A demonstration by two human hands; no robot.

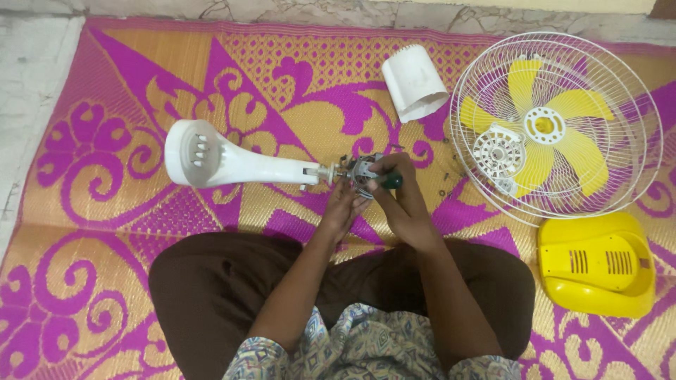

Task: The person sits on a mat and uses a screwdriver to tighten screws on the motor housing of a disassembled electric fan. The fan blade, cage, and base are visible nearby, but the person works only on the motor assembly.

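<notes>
Crossed legs in brown trousers lie nearest the camera, on a pink-and-gold woven mat (105,295). Left hand (343,207) cups the exposed fan motor (360,171) from below; right hand (398,200) is closed on a green-handled screwdriver (387,180) set against it. The motor sits at the end of one white fan stand (225,160), lying flat mid-mat. Judged: motor dense, rigid, windings fragile; best held by its metal frame. Counted: one wire grille (556,127) with yellow blades, one yellow housing (597,264), one white cover (414,82), several loose screws (443,191).
</notes>
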